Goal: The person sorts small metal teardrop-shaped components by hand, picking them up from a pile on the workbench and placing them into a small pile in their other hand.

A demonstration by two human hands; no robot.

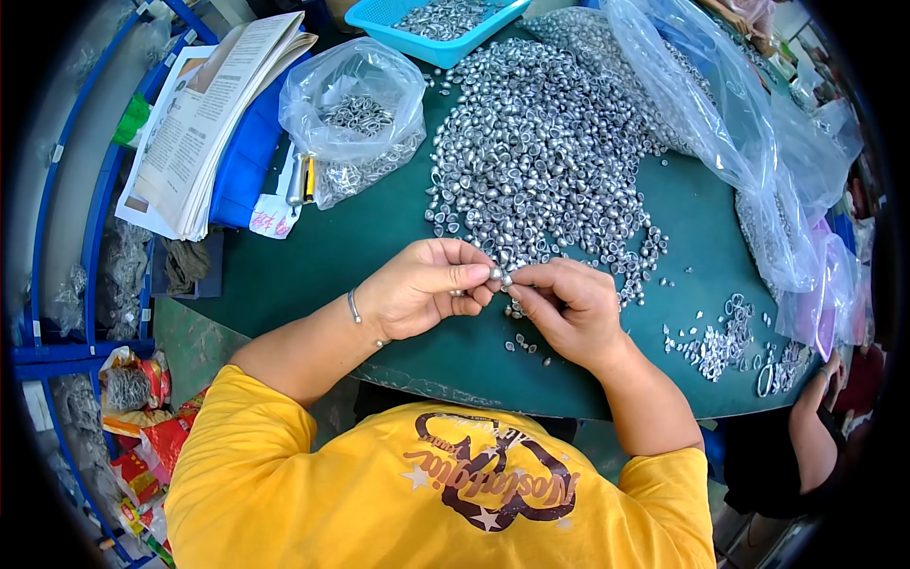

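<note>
My left hand (417,289) is closed, its thumb and index finger pinching a small rounded silver metal piece (495,273). Tip to tip with it, my right hand (578,308) pinches a second small silver piece (506,281); the two pieces touch or nearly touch, too small to tell which. Just beyond my fingers spreads a big heap of hollow, drop-shaped silver metal pieces (531,142) on the green tabletop (379,237). A few loose bits (521,343) lie near the table edge below my hands.
At the back left stand an open plastic bag of metal parts (355,114), a blue bin (248,156) and stacked newspapers (204,123). A turquoise basket (438,43) is at the back. Large clear bags (749,142) and small silver parts (716,349) lie right, near another person's arm (813,427).
</note>
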